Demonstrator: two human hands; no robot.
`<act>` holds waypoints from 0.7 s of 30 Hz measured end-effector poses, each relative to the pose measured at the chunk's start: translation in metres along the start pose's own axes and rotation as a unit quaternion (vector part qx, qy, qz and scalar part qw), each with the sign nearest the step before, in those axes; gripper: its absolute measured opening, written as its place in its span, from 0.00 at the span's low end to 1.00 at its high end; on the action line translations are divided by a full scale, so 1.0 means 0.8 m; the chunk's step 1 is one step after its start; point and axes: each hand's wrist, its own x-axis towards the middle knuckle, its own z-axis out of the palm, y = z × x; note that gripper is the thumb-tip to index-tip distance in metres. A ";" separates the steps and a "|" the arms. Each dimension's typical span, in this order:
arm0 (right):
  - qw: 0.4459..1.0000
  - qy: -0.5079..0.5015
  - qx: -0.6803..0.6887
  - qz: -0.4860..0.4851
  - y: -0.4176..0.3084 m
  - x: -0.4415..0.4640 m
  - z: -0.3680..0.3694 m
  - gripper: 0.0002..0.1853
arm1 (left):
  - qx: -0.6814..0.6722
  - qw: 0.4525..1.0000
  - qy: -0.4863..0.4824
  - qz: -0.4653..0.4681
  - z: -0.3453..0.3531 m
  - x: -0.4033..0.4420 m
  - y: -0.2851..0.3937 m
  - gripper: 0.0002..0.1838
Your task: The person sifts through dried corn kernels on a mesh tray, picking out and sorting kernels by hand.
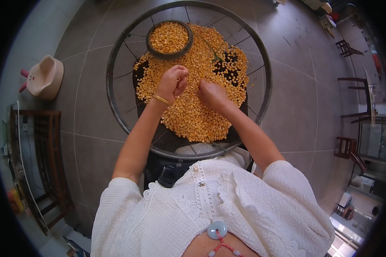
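Loose yellow corn kernels (201,115) lie spread over a large round mesh sieve (111,85) with a dark rim. Near its far side a dark round bowl (172,56) sits among them, filled with more kernels. My left hand (172,85), with a gold bangle at the wrist, is over the corn just below the bowl, its fingers curled closed. To its right, my right hand (212,94) is also closed, thumb and fingers pinched together above the kernels. The two hands are apart. Whatever either one holds is too small or hidden to make out.
A cream child's seat (49,79) with pink parts stands on the tiled floor at left. Below it is a dark wooden chair (47,158). Along the right edge are more wooden chairs (358,96) and a small stool (344,147).
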 end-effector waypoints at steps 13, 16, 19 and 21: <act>0.523 -0.110 0.843 0.061 0.024 0.001 -0.063 0.11 | 0.614 0.718 0.060 0.322 0.006 0.012 -0.065 0.09; 0.556 -0.102 0.823 0.060 0.021 0.002 -0.059 0.13 | 0.724 0.643 0.028 0.248 0.014 0.006 -0.072 0.07; 0.589 -0.108 0.797 0.072 0.018 0.000 -0.063 0.14 | 0.781 0.579 0.007 0.233 0.014 0.009 -0.079 0.08; 0.600 -0.109 0.789 0.078 0.015 0.000 -0.065 0.14 | 0.786 0.562 0.013 0.258 0.013 0.012 -0.081 0.07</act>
